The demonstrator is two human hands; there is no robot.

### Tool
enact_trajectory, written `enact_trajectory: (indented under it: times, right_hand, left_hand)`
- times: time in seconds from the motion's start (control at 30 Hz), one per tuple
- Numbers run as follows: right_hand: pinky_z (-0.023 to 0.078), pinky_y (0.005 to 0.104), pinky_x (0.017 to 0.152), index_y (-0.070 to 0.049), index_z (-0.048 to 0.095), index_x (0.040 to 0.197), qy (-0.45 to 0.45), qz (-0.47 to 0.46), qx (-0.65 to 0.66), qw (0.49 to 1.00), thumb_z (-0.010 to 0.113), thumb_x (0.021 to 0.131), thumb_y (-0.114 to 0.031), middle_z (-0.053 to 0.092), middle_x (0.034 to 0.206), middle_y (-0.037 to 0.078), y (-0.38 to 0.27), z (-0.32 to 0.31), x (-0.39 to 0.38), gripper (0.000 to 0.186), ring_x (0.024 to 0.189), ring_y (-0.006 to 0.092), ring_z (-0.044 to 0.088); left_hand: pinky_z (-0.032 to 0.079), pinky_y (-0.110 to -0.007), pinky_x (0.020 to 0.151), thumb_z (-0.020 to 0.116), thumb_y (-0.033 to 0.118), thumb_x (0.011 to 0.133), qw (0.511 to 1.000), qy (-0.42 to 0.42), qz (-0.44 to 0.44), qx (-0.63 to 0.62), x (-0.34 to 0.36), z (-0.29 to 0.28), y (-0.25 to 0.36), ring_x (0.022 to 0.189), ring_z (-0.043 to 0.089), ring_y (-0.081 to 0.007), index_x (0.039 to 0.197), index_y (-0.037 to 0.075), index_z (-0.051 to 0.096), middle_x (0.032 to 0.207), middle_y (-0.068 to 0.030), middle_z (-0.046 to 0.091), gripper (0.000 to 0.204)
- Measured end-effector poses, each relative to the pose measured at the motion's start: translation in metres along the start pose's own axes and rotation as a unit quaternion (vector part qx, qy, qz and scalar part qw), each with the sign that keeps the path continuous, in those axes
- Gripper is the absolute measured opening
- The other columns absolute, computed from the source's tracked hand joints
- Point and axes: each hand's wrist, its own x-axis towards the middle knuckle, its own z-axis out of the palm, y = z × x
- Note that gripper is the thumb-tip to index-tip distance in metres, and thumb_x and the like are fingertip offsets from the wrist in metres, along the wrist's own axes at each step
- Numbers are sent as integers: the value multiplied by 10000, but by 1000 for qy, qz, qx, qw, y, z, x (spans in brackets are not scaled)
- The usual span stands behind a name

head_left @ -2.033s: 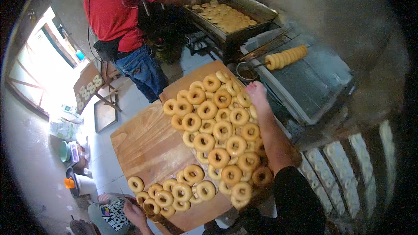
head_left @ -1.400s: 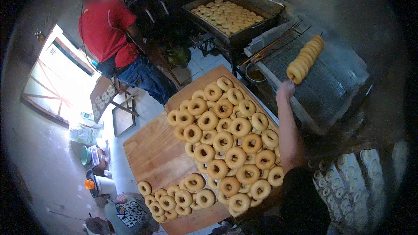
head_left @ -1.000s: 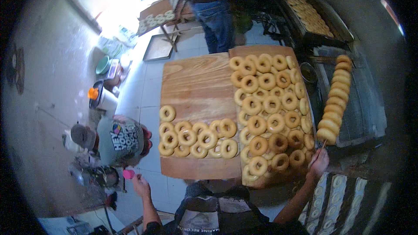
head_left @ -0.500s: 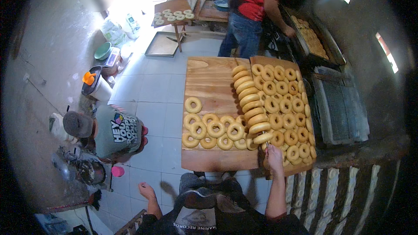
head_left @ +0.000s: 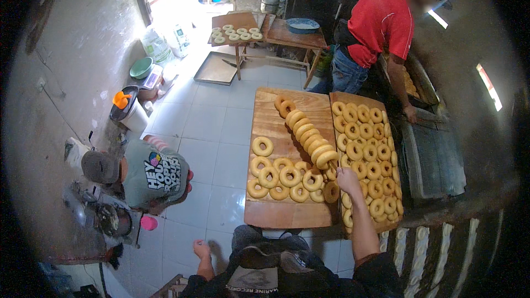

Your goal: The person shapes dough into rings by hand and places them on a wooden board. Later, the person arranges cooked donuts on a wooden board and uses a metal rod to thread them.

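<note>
My right hand (head_left: 348, 181) is closed round the near end of a thin stick, mostly hidden by the row of golden ring doughnuts (head_left: 306, 135) threaded along it. The row slants over the wooden board (head_left: 292, 218), its far end pointing left. Two doughnuts (head_left: 283, 106) at that far end tilt apart from the tightly packed others. A darker doughnut (head_left: 331, 192) stands nearly on edge just below my right hand. More ring doughnuts (head_left: 290, 176) lie on the board's left part, some overlapping. My left hand (head_left: 202, 249) hangs low, away from the board, its fingers curled around nothing visible.
A second board (head_left: 361, 99) packed with doughnuts adjoins on the right. Beyond it, a person in red (head_left: 381, 22) reaches toward a wire-mesh tray (head_left: 436, 154). Another person (head_left: 157, 171) crouches at left. Pale dough rings sit on a far board (head_left: 237, 19); a metal tray (head_left: 215, 69) lies on the floor.
My right hand has swung the loaded stick left over the board, and its far doughnuts have spread. The person in red has moved right and bent down. The view has shifted.
</note>
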Motion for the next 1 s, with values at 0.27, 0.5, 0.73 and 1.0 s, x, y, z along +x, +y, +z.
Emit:
enact_trajectory:
  times: [0.27, 0.5, 0.73, 1.0]
  right_hand:
    - [462, 463, 729, 29, 625, 817, -18, 75, -58, 995, 442, 930, -291, 618, 813, 250, 34, -77, -47, 385, 792, 415, 595]
    - [472, 458, 720, 36, 637, 828, -37, 45, -135, 989, 496, 937, -293, 636, 805, 229, 88, -201, -86, 374, 792, 394, 616]
    - [432, 392, 516, -1, 638, 720, -127, 171, -146, 966, 510, 947, -330, 590, 621, 100, 83, -313, -132, 420, 520, 218, 559]
    - [370, 267, 492, -75, 584, 797, 162, 229, 175, 944, 439, 1010, -318, 507, 632, -8, 257, -344, -194, 354, 521, 98, 440]
  left_hand:
    - [479, -389, 790, 588, 108, 847, 996, -33, 86, 12, 5, 50, 65, 849, 615, -301, 938, 13, 608, 899, -159, 646, 133]
    - [467, -370, 807, 531, 51, 868, 985, -38, 168, -5, 1, 75, 171, 865, 608, -289, 935, 11, 598, 909, -138, 646, 103]
    - [461, -370, 809, 520, 54, 871, 951, -18, 303, -65, -19, 113, 287, 850, 600, -282, 945, 3, 601, 910, -139, 641, 121]
    - [443, -346, 818, 504, 52, 889, 927, -46, 364, -78, -84, 149, 357, 889, 549, -254, 988, -23, 584, 955, -128, 595, 148]
